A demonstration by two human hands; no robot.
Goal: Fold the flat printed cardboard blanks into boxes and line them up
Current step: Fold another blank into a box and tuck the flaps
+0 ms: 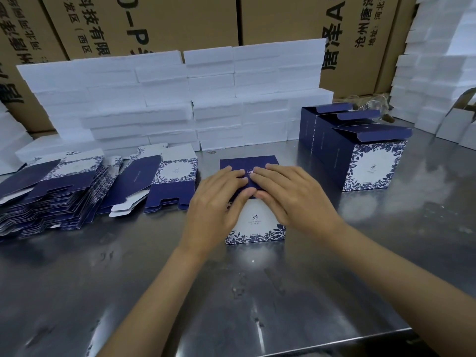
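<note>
Hands meet on the box point(255, 225) at mid-table point(257, 305): left hand point(219, 199) and right hand point(291, 194) press its navy lid with flat, straight fingers, apparently gripping nothing. Flat blanks point(64, 191) lie left of the box; folded boxes point(360, 150) stand right of it.

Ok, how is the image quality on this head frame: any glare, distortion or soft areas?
Head view: wide-angle bending bows the table edge and tilts the brown cartons; the steel table throws back soft glare patches; the white foam blocks are nearly blown out, with little edge detail; both hands, left hand and right hand, and the box are reasonably sharp; small print is unreadable.
</note>
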